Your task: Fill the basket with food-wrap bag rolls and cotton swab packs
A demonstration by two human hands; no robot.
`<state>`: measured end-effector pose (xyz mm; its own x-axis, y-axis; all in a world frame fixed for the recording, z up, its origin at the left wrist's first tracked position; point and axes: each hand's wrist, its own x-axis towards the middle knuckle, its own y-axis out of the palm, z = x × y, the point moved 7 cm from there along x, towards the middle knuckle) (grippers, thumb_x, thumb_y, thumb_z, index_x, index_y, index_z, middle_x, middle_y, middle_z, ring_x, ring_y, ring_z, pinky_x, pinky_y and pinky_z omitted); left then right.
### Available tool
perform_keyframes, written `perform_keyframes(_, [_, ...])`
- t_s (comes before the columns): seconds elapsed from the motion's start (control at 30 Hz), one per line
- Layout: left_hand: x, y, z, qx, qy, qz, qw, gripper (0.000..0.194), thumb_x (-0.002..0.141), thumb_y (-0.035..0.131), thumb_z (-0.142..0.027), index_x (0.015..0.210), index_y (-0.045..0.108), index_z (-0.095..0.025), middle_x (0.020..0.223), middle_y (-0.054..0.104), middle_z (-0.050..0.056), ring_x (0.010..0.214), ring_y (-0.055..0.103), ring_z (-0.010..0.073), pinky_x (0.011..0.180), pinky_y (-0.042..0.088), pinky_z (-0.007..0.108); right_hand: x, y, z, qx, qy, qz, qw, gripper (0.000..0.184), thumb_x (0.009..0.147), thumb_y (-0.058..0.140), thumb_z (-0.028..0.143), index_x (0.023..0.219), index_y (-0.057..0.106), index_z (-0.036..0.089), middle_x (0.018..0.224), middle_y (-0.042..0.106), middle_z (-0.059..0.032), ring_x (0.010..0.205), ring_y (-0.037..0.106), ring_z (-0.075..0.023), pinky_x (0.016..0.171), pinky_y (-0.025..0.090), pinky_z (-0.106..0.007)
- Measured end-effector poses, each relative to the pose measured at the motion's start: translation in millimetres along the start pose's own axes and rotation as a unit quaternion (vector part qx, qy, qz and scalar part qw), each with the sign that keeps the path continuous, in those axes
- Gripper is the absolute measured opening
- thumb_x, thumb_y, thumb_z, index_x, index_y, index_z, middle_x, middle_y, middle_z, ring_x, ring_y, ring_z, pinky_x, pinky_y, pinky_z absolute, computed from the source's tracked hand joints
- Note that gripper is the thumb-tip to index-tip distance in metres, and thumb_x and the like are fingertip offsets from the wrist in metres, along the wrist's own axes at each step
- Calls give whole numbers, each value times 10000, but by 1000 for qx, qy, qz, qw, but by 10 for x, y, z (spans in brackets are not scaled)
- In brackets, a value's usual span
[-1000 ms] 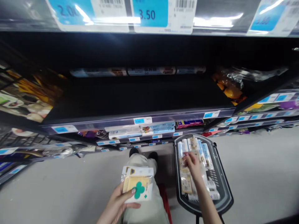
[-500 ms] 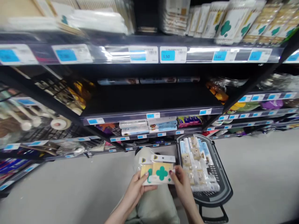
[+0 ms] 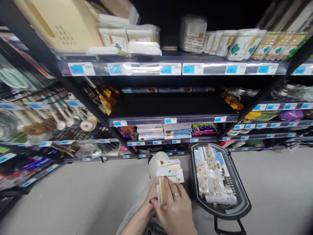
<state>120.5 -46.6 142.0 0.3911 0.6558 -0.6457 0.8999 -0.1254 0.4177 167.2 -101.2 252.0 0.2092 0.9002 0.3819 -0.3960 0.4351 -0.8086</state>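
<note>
Over my lap, my left hand (image 3: 149,195) and my right hand (image 3: 176,202) are close together, both closed around flat white-topped packs (image 3: 169,171) with green clover print. Between the hands a pack (image 3: 161,191) is turned edge-on, showing a pale wood-coloured strip. My right hand lies over it with the thumb on the near end and the fingers across the top. The right hand hides most of my left fingers. Other packs stick out beyond the fingertips, above my knee (image 3: 157,160). What exactly is inside the packs cannot be made out.
A dark grey shopping basket (image 3: 241,182) stands on the floor at my right, holding several small packs and rolls (image 3: 221,199). Ahead, shelves (image 3: 173,120) carry price tags, boxes and rolls. Utensils (image 3: 61,120) hang at the left. Similar clover packs (image 3: 241,44) stand on the upper shelf.
The packs were spread face-up between my hands; now they are gathered, one turned edge-on. My right hand has moved left, over my left hand. The view has shifted left and up.
</note>
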Motion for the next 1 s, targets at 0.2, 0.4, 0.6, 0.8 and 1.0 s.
perform_keyframes(0.2, [-149,86,-39,-53,-44,45,997,151,679,646,-294,750,666,-163,702,702,59,848,657,282,807,492,353,-96,126,-208,131,59,264,954,898,655,702,544,1363,415,73,1406,412,-157,1301,340,-344,1082,287,-489])
perform_keyframes(0.4, [-102,77,-23,-25,-75,50,996,121,701,569,-221,677,649,-134,601,688,42,551,630,216,589,486,313,96,24,-435,212,51,258,941,429,804,562,159,1226,577,237,1235,596,-25,1141,493,-209,1007,368,-374])
perform_keyframes(0.6, [-67,97,-1,0,-60,84,995,130,634,614,-142,753,656,-110,609,687,29,531,614,186,521,442,250,174,-8,-644,86,59,223,969,635,592,801,327,1174,570,220,1138,597,-78,1009,471,-288,871,373,-441])
perform_keyframes(0.8, [26,105,107,3,-64,86,994,259,604,674,-141,861,661,-116,608,668,19,509,593,150,509,425,229,97,27,-765,119,92,216,965,77,729,706,261,750,643,223,771,644,-12,845,537,-200,757,372,-320])
perform_keyframes(1.0, [23,196,71,2,-75,105,992,300,677,693,-171,971,668,-117,890,704,99,791,647,246,649,510,337,22,-193,-1925,174,208,153,950,212,842,523,367,729,572,194,732,596,-4,685,552,-152,622,392,-247])
